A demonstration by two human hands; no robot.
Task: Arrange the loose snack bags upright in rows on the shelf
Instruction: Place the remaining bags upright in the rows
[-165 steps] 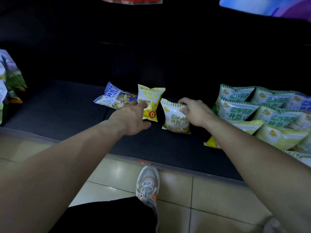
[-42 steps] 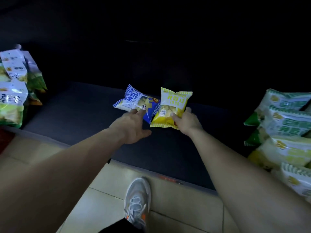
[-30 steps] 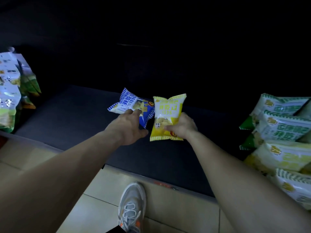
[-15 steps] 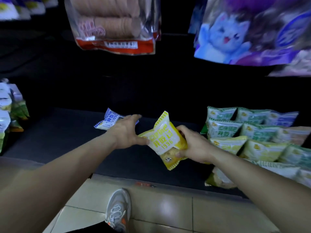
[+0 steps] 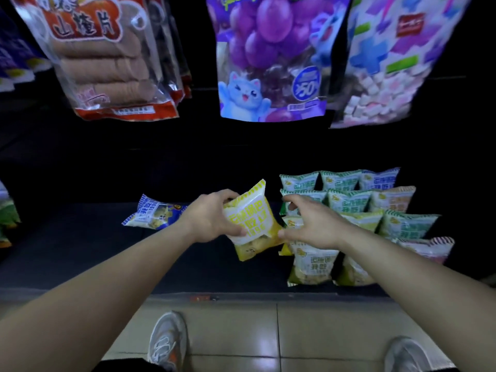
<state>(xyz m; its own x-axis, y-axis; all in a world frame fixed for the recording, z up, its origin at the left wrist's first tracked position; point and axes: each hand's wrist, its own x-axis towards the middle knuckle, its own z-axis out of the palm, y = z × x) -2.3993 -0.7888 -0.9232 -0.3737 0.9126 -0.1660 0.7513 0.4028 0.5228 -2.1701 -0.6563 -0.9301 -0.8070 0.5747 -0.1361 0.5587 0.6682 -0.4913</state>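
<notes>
Handed over from the right hand (image 5: 314, 226), the yellow bag (image 5: 251, 217) now sits in the left hand (image 5: 210, 220). A blue bag (image 5: 155, 214) lies flat toward the back of the shelf (image 5: 80, 252), left of middle. The left hand grips the yellow bag, tilted, above the shelf's middle. The right hand is loosely spread, holding nothing, thumb at the bag's lower edge. Rows of bags (image 5: 346, 202) stand at the right end.

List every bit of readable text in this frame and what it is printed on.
"山楂片": hanging hawthorn-slice bag.
"50": grape bag, on its blue round badge.
"1996": yellow snack bag.
Too blurred to read: the other print on that bag, the blue snack bag and the green snack bags.
</notes>
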